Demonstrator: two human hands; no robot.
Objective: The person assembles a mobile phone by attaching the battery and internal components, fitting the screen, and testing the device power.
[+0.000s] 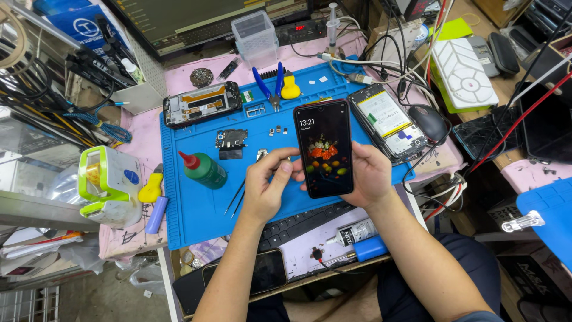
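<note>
A black smartphone (325, 146) with a lit screen showing a flower picture stands upright above the blue work mat (196, 209). My right hand (372, 176) cups it from behind on the right. My left hand (268, 182) touches its lower left edge with thumb and fingertips pinched. Tweezers (237, 197) lie on the mat just left of my left hand.
An opened phone (390, 122) with battery showing lies right of the mat, another opened phone frame (202, 102) at the back left. A green bottle (204, 170), blue pliers (269, 83), a mouse (430, 122), a keyboard (304, 223) and a glue tube (353, 234) surround the hands.
</note>
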